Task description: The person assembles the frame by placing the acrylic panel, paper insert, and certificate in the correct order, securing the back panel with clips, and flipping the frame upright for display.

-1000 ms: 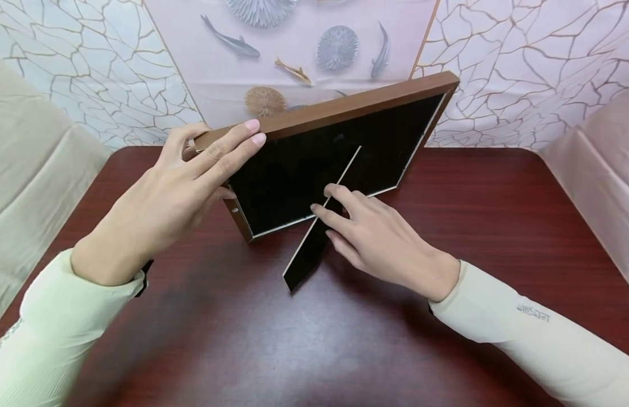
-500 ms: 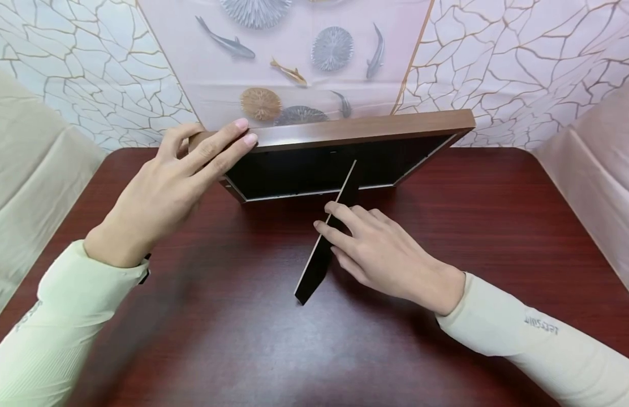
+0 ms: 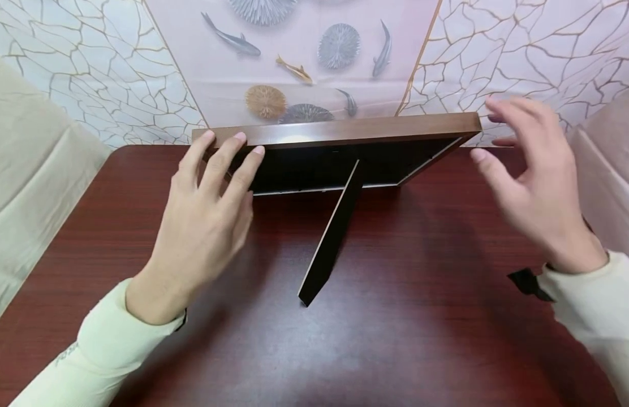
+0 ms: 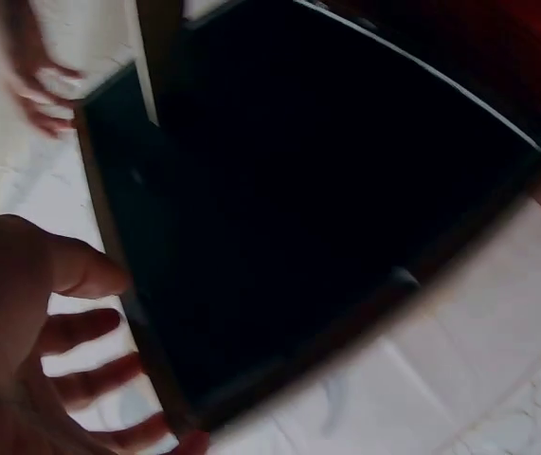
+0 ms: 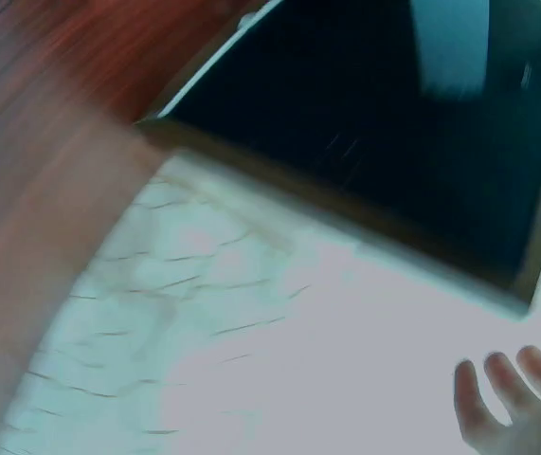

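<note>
A brown picture frame point(image 3: 345, 129) with a black back point(image 3: 299, 169) stands tilted on the table, its back toward me. The black easel leg point(image 3: 328, 243) is swung out from that back, its foot on the tabletop. My left hand point(image 3: 199, 226) has its fingertips on the left end of the top rail, fingers spread. In the left wrist view, that hand's thumb point(image 4: 90, 270) and fingers lie along the frame's edge. My right hand point(image 3: 538, 175) is raised beside the frame's right top corner, apart from it, fingers loosely bent and holding nothing. The frame's front is hidden.
The dark red wooden table point(image 3: 396, 339) lies under the frame. A patterned cloth point(image 3: 304, 62) with fish and round shapes hangs behind its back edge, and pale draped fabric point(image 3: 29, 192) flanks the sides.
The frame tilted back and settled on its leg. My right hand left the leg and moved up and right to the frame's right corner. My left hand loosened and shifted slightly on the rail.
</note>
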The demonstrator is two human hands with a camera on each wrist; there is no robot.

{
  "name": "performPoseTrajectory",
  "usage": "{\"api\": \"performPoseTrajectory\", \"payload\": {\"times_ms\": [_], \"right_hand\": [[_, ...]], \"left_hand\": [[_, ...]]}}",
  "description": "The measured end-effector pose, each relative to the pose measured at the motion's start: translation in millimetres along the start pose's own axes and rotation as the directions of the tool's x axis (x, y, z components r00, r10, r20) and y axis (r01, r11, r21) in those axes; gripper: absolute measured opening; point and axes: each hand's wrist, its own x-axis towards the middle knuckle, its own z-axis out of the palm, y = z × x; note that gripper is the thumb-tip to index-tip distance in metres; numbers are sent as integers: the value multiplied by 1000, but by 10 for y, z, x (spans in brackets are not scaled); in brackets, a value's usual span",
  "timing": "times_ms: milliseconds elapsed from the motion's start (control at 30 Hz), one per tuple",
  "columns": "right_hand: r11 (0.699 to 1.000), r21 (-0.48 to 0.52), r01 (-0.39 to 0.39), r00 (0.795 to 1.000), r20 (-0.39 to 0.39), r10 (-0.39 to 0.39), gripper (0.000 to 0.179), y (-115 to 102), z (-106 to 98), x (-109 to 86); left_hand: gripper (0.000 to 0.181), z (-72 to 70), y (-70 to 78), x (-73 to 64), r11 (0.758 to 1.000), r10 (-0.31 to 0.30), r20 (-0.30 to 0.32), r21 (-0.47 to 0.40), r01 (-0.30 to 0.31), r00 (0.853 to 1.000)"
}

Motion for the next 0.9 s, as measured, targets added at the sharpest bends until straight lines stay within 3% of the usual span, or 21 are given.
{"api": "performPoseTrajectory", "payload": {"times_ms": [67, 167, 200, 267, 400, 567, 700, 767, 833, 900], "right_hand": [[981, 94, -167, 977, 153, 152, 54, 153, -75, 72], [920, 160, -358, 889, 359, 284, 63, 315, -85, 119], [910, 149, -387, 863, 406, 301, 64, 355, -84, 123], [907, 108, -407, 832, 455, 318, 62, 407, -95, 111], [911, 22, -411, 807, 473, 353, 55, 428, -162, 57], [913, 72, -402, 813, 486, 320, 54, 357, -266, -135], [947, 47, -319, 855, 445, 266, 62, 237, -332, -398], [975, 5, -221, 888, 414, 199, 67, 145, -359, -525], [993, -13, -116, 914, 391, 112, 72, 27, -373, -634], [999, 31, 25, 931, 364, -34, 60, -115, -346, -703]], "left_hand": [[53, -10, 74, 9, 1000, -17, 16, 16, 17, 1000], [52, -7, 137, 37, 999, -29, 34, 31, 28, 999], [51, -1, 147, 49, 999, -29, 37, 29, 28, 999], [50, 8, 149, 66, 999, -28, 51, 27, 27, 998], [51, 9, 92, 61, 1000, -26, 71, 11, 25, 997], [55, 14, -2, 77, 997, -48, 134, -57, 56, 990], [57, 24, -64, 144, 970, -123, 231, -177, 166, 965], [58, 17, -84, 193, 933, -176, 310, -251, 258, 934], [58, 5, -102, 255, 882, -218, 401, -309, 355, 890], [58, -2, -120, 323, 826, -238, 481, -357, 436, 844]]}}
